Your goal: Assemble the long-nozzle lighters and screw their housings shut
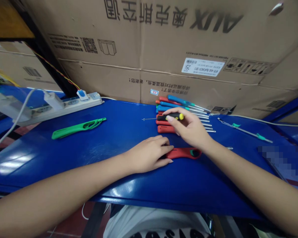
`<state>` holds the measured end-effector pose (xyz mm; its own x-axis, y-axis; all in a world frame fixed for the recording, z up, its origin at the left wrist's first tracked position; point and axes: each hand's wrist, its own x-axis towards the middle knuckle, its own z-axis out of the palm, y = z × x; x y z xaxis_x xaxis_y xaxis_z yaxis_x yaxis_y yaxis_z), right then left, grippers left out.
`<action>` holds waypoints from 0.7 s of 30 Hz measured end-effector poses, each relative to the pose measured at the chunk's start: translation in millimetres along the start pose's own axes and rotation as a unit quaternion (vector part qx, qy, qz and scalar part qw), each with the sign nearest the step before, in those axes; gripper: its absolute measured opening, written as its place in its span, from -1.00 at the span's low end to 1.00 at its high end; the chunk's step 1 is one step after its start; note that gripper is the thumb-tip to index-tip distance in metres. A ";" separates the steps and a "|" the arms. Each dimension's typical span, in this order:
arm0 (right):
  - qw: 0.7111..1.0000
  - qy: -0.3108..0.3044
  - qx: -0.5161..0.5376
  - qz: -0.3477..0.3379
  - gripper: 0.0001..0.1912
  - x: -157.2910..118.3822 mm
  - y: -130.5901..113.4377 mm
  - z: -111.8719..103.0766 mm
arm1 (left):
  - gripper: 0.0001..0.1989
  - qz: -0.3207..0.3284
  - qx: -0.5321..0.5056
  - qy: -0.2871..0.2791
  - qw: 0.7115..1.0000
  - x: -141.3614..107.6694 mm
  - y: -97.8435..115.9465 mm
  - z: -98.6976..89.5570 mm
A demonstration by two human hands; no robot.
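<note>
"Two hands busy, are they?"

"Yes. My right hand (190,129) grips a screwdriver (167,117) by its black-and-yellow handle, the thin shaft pointing left. My left hand (149,153) is closed around the left end of a red long-nosed lighter (180,153)."

"Where is that lighter?"

"On the blue table (129,115) in front of me, nearer my body than the row of red and blue lighters (165,129), whose metal nozzles point right. I can't tell whether the screwdriver touches that row."

"What lies off to the sides?"

"A green lighter casing (72,129) on the left, near the power strip (89,101); a slim metal tube with green pieces (248,132) on the right."
</note>
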<state>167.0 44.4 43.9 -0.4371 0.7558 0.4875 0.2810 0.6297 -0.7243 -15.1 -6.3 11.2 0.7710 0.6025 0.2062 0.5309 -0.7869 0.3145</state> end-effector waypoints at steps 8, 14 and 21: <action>0.934 0.193 0.272 0.124 -0.83 -19.5 -20.4 -32.2 | -0.55 0.041 0.005 0.015 0.999 0.0 -2.1 6.3; 0.906 0.226 0.320 0.161 -0.79 -29.8 -11.4 -47.4 | -0.61 -0.027 -0.127 0.119 0.984 2.8 -0.6 7.9; 0.907 0.218 0.321 0.161 -0.82 -30.7 -8.0 -49.6 | -0.85 -0.125 -0.203 0.270 0.933 6.4 10.2 -7.5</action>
<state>220.5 25.1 58.9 -0.0015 0.9693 0.2458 -0.2837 0.2353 -0.9296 -7.4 -9.5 22.7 0.2940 0.8256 0.4815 0.4093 -0.5640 0.7172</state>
